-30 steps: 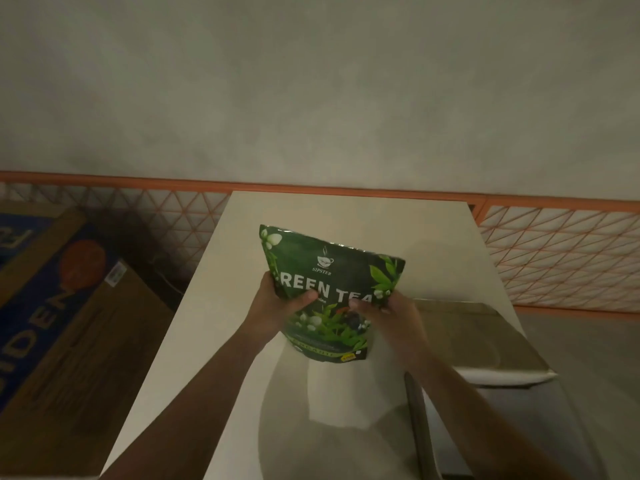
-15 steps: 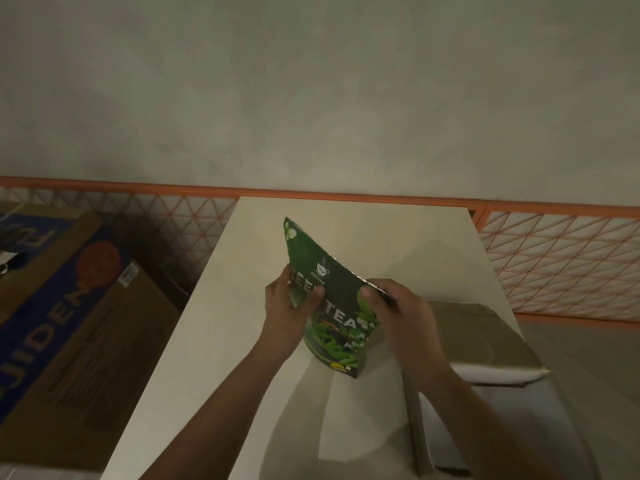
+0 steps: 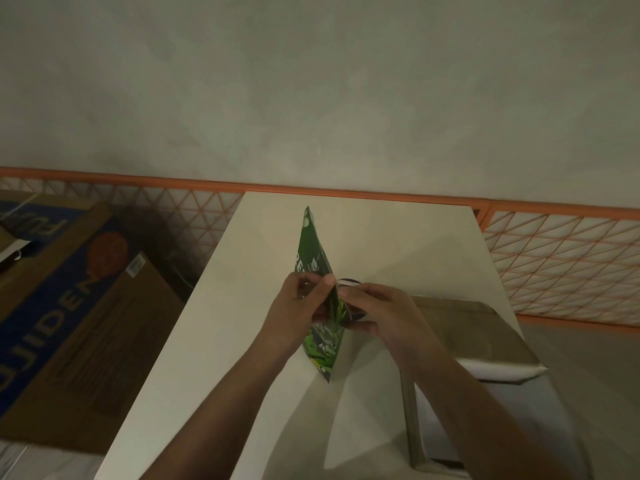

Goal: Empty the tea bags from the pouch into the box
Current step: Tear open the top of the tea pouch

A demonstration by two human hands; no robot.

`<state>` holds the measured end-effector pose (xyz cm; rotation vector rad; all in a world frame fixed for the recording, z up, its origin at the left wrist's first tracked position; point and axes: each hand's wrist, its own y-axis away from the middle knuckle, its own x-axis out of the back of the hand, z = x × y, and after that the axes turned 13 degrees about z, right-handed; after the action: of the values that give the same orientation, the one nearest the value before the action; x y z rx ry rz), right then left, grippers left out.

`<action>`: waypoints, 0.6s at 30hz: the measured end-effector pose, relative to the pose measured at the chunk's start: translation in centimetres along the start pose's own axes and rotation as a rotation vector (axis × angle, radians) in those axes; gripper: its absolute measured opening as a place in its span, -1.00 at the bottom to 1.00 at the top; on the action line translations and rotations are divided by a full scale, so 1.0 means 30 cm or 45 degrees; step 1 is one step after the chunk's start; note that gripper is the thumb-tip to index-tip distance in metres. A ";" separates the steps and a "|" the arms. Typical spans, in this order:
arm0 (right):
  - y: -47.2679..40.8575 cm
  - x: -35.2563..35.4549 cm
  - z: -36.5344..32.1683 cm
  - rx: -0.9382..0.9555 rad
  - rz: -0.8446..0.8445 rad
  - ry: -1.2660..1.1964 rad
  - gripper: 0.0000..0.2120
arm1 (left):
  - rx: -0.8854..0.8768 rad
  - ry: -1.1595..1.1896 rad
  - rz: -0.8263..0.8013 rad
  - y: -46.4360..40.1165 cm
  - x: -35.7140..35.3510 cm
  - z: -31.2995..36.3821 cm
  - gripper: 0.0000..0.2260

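A green tea pouch [image 3: 313,251] stands nearly edge-on above the white table [image 3: 398,244], its printed face turned left. My left hand [image 3: 298,303] pinches the pouch's near edge from the left, fingers curled on it. My right hand [image 3: 381,313] grips the same edge from the right, thumb underneath. The open box [image 3: 485,375] sits at the table's right side, its flap folded outward; my right forearm crosses over it. No tea bags are visible.
A large brown and blue cardboard carton [image 3: 69,306] lies on the floor to the left of the table. An orange lattice railing [image 3: 561,258] runs along the grey wall behind the table.
The pouch has turned from facing me to nearly edge-on. Both hands have come together at its near edge.
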<state>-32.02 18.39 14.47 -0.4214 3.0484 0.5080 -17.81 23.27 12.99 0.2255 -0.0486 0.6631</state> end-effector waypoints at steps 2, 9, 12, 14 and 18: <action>-0.002 0.002 -0.001 -0.010 -0.004 0.013 -0.84 | 0.035 0.005 -0.001 0.008 0.003 0.003 -0.77; -0.007 -0.005 0.004 0.000 -0.024 0.083 -0.84 | 0.077 0.045 -0.032 0.029 0.013 0.028 -0.76; -0.008 -0.017 0.016 0.072 -0.027 0.188 -0.82 | 0.065 0.020 -0.052 0.027 0.019 0.034 -0.74; -0.005 -0.025 0.022 0.119 -0.018 0.263 -0.80 | 0.073 0.027 -0.068 0.024 0.023 0.033 -0.77; -0.002 -0.032 0.033 0.157 -0.013 0.353 -0.79 | 0.071 -0.025 -0.142 0.021 0.036 0.020 -0.80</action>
<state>-31.09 18.90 13.58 -0.5448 3.3156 0.2792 -17.32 24.26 13.83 0.2867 -0.0360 0.5516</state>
